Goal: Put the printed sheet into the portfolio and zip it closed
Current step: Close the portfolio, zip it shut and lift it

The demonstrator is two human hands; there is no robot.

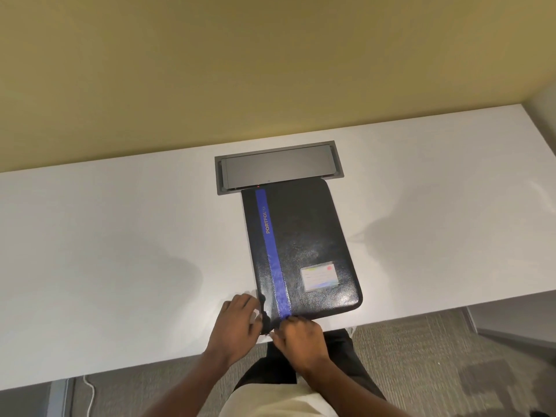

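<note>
A black portfolio [304, 236] with a blue stripe and a small card window lies closed and flat on the white desk [120, 251]. Its near left corner reaches the desk's front edge. My left hand [237, 322] curls around that near left corner. My right hand [298, 335] pinches something small at the near edge just under the blue stripe, apparently the zipper pull, which my fingers hide. The printed sheet is not in view.
A grey recessed cable hatch [276, 167] sits in the desk just behind the portfolio, which overlaps its front rim. A yellow wall runs behind the desk. Grey carpet and a white cable [90, 395] lie below the front edge.
</note>
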